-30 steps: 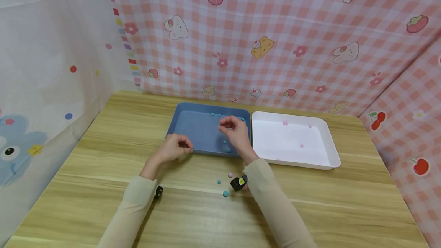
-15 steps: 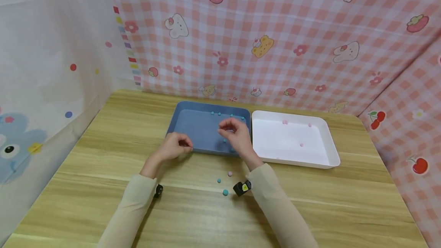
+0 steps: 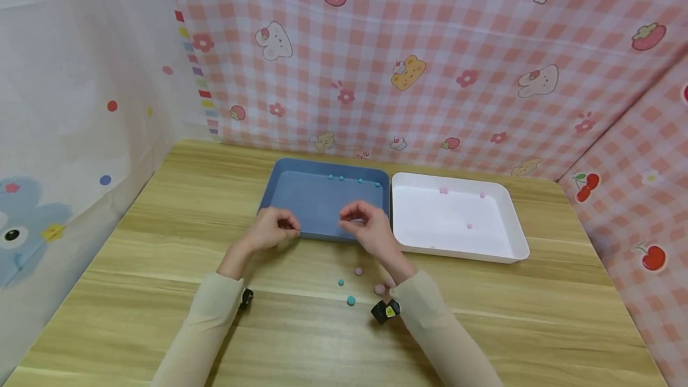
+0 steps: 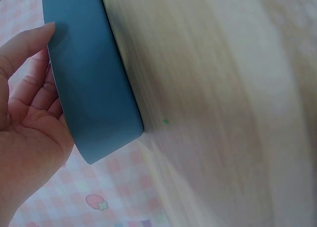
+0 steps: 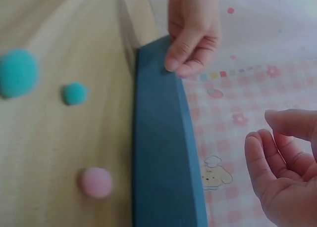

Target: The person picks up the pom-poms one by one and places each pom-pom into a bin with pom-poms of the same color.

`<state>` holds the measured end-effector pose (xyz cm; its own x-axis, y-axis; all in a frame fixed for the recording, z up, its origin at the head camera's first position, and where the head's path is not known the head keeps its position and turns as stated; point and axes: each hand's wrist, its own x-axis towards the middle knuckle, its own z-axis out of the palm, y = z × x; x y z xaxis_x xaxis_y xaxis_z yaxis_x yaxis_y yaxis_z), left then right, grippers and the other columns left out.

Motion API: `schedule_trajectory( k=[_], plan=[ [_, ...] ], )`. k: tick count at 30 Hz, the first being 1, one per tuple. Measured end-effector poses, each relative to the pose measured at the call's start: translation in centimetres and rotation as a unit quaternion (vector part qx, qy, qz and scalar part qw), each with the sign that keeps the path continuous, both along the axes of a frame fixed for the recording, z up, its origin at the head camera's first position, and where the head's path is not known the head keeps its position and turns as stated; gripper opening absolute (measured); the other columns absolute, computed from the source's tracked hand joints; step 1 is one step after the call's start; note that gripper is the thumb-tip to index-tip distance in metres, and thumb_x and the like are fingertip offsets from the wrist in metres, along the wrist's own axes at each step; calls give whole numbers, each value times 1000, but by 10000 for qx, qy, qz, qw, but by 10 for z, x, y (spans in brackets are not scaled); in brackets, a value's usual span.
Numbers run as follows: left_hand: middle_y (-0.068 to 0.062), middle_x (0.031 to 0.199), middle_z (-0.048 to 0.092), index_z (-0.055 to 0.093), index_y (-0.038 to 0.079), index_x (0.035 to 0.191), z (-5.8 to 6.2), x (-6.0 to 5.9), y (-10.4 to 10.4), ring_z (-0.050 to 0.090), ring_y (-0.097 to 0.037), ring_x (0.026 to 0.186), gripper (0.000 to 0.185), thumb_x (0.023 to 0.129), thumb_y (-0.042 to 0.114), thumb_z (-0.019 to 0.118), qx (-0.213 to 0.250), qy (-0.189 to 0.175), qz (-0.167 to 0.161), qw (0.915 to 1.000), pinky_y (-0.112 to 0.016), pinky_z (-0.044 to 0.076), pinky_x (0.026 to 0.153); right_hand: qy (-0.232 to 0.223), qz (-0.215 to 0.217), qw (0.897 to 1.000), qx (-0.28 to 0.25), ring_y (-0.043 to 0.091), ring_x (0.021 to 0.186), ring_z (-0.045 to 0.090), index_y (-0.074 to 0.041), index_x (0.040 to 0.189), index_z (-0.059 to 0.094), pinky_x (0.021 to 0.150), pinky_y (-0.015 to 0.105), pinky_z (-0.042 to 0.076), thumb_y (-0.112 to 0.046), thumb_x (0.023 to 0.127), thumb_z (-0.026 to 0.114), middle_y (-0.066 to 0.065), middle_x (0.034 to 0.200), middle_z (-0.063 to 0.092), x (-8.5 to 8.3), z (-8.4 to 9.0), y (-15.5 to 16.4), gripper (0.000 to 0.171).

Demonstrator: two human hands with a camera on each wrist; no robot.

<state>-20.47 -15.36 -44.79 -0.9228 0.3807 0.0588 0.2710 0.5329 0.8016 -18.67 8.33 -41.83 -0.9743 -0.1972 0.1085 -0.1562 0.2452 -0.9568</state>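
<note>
My left hand [image 3: 271, 229] holds the near left rim of a blue tray [image 3: 309, 202]. In the left wrist view, its thumb lies on the tray's outer wall [image 4: 91, 88] and the fingers go behind the rim. Over the tray's near right part hovers my right hand [image 3: 371, 232], loosely curled, thumb apart from the fingers, nothing seen between them. Several teal pom-poms lie along the tray's far side, one being a teal pom-pom [image 3: 360, 181]. On the table before the tray are a larger teal pom-pom [image 3: 351, 301], a smaller teal pom-pom [image 5: 75, 93] and a pink pom-pom [image 3: 358, 272].
A white tray [image 3: 430, 220] stands right beside the blue one, with several pink pom-poms [image 3: 470, 226] in it. More pink pom-poms [image 3: 380, 289] lie on the wooden table [image 3: 301, 327] by my right wrist, partly hidden. A checked cloth [image 3: 322, 64] hangs behind.
My right hand has drawn back toward me, from over the blue tray's middle to its near edge. A teal pom-pom at the far side has come into view. My left hand stays put.
</note>
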Motion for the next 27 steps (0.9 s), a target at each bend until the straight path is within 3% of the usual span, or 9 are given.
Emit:
schedule_trajectory(
  k=[7,16,27],
  plan=[
    [-3,73,66,68,-2,77,0,0,0,57,-11,67,5,80,1,69,26,-13,-22,10000,-23,47,63,-52,221,9996,150,21,85,63,2,91,65,75,25,53,5,78,71,11,90,66,13,-13,3,14],
    [-3,72,66,68,1,76,1,0,0,57,-10,67,3,79,-1,69,1,13,-17,10000,-23,47,63,-377,661,9963,403,22,85,64,2,94,63,72,24,52,8,80,67,14,93,65,27,-21,6,16],
    [-3,72,65,68,1,76,1,0,0,57,-11,67,5,79,-3,68,46,26,-2,10000,-23,47,63,-215,1037,9918,717,19,81,62,4,92,63,71,23,52,12,78,67,12,88,64,38,-34,7,16]
  ],
)
